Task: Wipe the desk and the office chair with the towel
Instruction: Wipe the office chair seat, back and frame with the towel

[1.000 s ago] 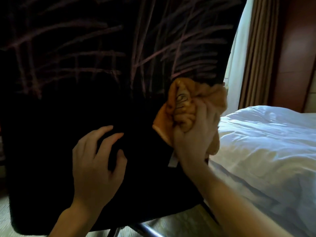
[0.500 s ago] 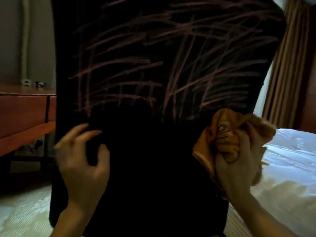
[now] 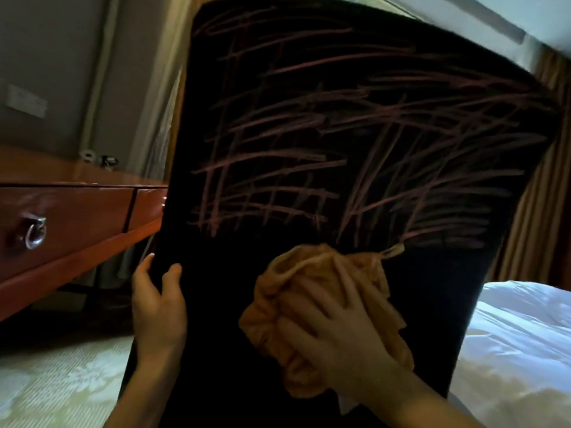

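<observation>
**Items in view, near to far**

Right hand (image 3: 336,329): laid over the bunched orange cloth towel (image 3: 293,273), fingers spread and bent into its folds, holding it pressed flat against the chair. A small white tag shows just below the wrist.

Towel: low and centre-right on the black upholstered office chair back (image 3: 234,350), its upper edge touching the lowest of the pink chalk-like scribbles (image 3: 324,156).

Left hand (image 3: 156,304): gripping the left edge of the chair back, thumb on the near face, fingers wrapped round the edge to the far side.

Chair back: upright, filling the middle of the scene. Scribbles cross its upper half in dense horizontal and slanting strokes; the lower half is plain black.

Reddish-brown wooden desk (image 3: 77,211): far left, beyond the chair, apart from both hands. One metal ring drawer pull (image 3: 35,233) on the front. Two small pale objects (image 3: 99,159) at the far end of the top, too blurred to identify.

White rumpled bedding (image 3: 519,335): right, beside the chair.

Brown pleated curtain (image 3: 537,227): far right, above the bedding.

Pale patterned carpet (image 3: 55,384): near left, under the desk edge.

Grey wall with white switch plate (image 3: 26,100): far left, above the desk.
</observation>
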Tool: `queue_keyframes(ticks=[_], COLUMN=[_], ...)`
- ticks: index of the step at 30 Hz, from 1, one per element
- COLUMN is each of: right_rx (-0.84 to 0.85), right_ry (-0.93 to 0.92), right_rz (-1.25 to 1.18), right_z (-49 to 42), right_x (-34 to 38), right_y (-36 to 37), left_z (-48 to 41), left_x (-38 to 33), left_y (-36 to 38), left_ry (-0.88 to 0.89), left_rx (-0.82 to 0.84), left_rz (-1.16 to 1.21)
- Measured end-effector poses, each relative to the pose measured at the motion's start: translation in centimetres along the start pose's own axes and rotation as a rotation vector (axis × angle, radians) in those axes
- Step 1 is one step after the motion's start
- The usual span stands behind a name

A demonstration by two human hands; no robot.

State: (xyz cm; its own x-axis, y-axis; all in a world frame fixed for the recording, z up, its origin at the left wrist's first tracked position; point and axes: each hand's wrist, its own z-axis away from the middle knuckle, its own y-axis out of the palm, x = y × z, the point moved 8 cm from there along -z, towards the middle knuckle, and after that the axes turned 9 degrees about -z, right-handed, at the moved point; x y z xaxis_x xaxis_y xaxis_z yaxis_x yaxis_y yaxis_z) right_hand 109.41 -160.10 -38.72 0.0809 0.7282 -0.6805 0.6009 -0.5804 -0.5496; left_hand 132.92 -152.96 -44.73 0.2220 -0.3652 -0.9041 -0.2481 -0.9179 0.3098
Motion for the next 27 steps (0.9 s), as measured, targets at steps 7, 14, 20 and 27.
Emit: queue_keyframes(ticks=[7, 14, 20, 27], right_rx=[-0.605, -0.664, -0.353, -0.032], right_ry=[0.08, 0.325, 0.304, -0.072], right_rz=[0.113, 0.332, 0.058, 0.047], right_z=[-8.6, -21.9, -20.2, -8.3], right_x=[-3.0, -10.2, -5.4, 4.5], right_y=[-12.2, -20.6, -9.3, 1.9], left_z=[1.9, 2.6, 2.1, 1.0], left_x=[-1.4, -1.1, -1.1, 1.0], left_y=[0.1, 0.1, -0.4, -1.2], left_ry=[0.076, -0.046, -0.101, -0.385], left_rx=[-0.033, -0.023, -0.037, -0.056], left_rz=[-0.053, -0.04, 0.061, 0.482])
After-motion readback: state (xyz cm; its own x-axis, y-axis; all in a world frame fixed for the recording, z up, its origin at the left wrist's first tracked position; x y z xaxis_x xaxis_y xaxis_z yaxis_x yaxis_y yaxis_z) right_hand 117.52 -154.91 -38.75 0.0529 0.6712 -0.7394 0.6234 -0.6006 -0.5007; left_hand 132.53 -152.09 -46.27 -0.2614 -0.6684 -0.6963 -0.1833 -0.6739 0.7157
